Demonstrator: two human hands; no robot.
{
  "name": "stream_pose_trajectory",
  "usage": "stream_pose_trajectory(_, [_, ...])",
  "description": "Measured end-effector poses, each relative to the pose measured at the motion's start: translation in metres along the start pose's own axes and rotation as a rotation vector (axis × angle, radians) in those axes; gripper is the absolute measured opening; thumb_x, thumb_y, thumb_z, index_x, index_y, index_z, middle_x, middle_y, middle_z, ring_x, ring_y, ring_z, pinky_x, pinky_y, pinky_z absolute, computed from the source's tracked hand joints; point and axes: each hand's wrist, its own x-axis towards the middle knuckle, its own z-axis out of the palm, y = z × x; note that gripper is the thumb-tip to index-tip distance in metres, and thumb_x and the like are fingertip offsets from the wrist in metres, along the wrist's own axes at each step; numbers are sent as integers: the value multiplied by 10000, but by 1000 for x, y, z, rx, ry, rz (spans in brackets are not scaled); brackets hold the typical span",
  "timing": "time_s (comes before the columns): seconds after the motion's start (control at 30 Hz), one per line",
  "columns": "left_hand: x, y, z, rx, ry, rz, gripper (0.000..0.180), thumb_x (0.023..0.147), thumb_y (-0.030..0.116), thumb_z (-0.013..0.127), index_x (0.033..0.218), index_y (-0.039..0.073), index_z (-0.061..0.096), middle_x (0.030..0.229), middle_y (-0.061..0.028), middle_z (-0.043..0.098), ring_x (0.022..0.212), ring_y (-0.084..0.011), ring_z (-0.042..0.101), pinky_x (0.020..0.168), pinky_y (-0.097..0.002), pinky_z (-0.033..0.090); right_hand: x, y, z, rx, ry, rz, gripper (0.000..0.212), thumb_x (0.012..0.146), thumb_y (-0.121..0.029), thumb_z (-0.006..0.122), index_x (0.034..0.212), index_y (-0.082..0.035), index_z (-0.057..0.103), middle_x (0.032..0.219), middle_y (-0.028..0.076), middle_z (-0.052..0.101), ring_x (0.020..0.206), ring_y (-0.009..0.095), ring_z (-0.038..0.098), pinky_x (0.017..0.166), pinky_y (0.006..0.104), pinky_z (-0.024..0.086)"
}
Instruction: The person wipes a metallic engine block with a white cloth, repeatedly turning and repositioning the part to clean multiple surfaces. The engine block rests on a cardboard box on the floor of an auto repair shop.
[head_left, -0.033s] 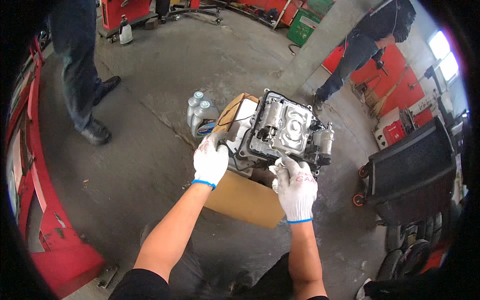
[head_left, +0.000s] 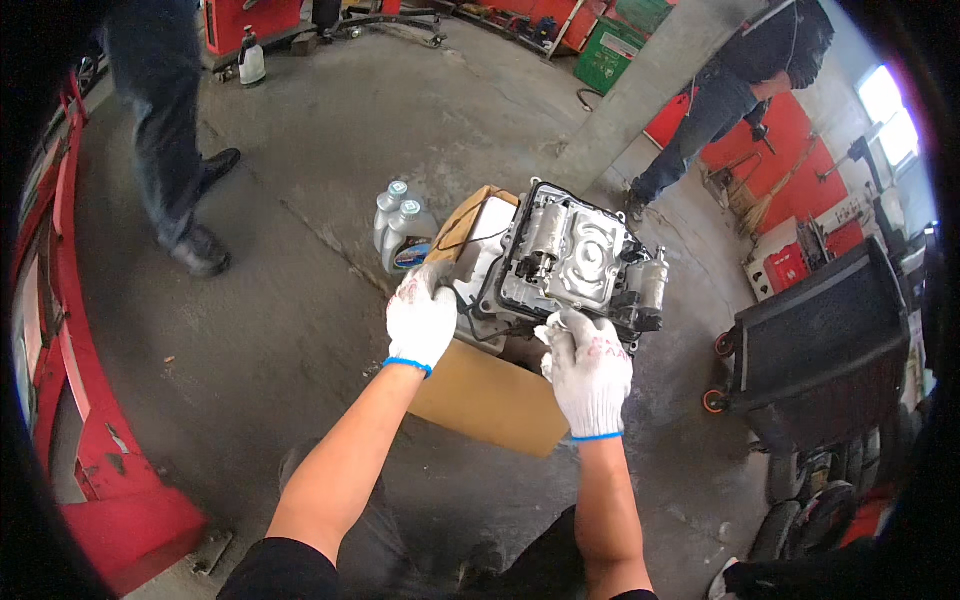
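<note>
A silver metal transmission valve body (head_left: 585,255) with a black gasket rim and cylinders on its sides sits over an open cardboard box (head_left: 490,398). My left hand (head_left: 420,325), in a white knit glove with grey fingertips, is closed beside the unit's left near corner, where a black cable (head_left: 468,308) hangs; what its fingers hold is hidden. My right hand (head_left: 588,370), gloved alike, is at the unit's near edge. Its fingers are curled on a crumpled white rag (head_left: 547,362). White packing (head_left: 490,222) shows beside the unit.
Two grey oil bottles (head_left: 405,232) stand left of the box. A person's legs (head_left: 165,150) are at the left, another person (head_left: 735,95) at the upper right by a slanting post (head_left: 640,90). A black cart (head_left: 820,340) is at right, a red lift frame (head_left: 75,330) at left.
My right hand has shifted very slightly left. The leg at the left has moved a little to the right. The valve body stays in place.
</note>
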Motion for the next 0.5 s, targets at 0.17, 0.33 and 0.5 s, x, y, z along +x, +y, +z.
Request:
stream_pose_trajectory(0.17, [10, -12, -4, -207, 24, -95, 375, 861, 153, 559, 1201, 102, 710, 1226, -166, 698, 1132, -359, 659, 1016, -439, 500, 15, -29, 21, -142, -87, -30, 333, 979, -379, 564, 1072, -76, 667, 991, 202, 655, 921, 361, 678, 772, 481, 544])
stream_pose_trajectory(0.33, [17, -13, -14, -196, 14, -126, 378, 861, 148, 558, 1201, 100, 714, 1226, -167, 703, 1147, -353, 662, 1020, -433, 500, 25, -55, 32, -184, -181, -85, 360, 981, -389, 576, 1082, -61, 682, 962, 201, 668, 882, 374, 681, 768, 485, 542])
stream_pose_trajectory(0.5, [21, -11, -19, -262, 23, -179, 382, 863, 145, 550, 1199, 70, 715, 1223, -168, 710, 1165, -338, 661, 1031, -408, 494, 29, -59, 28, -154, -173, -129, 339, 977, -379, 579, 1100, -80, 677, 1002, 202, 666, 919, 374, 683, 781, 478, 542])
